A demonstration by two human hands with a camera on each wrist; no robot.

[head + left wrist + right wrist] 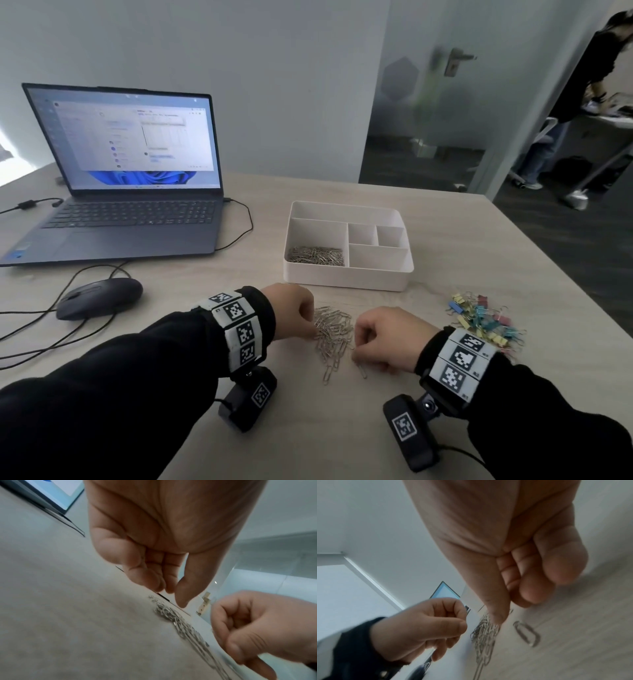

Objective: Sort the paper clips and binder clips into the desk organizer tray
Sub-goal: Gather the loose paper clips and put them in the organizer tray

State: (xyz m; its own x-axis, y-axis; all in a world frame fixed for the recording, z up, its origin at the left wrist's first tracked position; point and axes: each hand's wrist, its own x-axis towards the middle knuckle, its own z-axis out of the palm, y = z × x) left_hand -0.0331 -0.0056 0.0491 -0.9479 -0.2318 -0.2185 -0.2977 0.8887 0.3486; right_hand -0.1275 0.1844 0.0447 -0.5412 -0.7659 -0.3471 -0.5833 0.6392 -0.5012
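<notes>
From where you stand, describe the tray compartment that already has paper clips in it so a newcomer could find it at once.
Start at the white desk organizer tray on the table, right of the laptop. Of its five compartments, take the large one at the near left corner. It alone holds a layer of silver paper clips; the others show only bare white bottoms.

silver paper clips (334,334), white tray (346,277), pastel binder clips (484,322)

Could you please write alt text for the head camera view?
Both hands, left hand and right hand, flank a paper clip pile on the table; beyond, the organizer tray holds paper clips, with colored binder clips to the right.
</notes>
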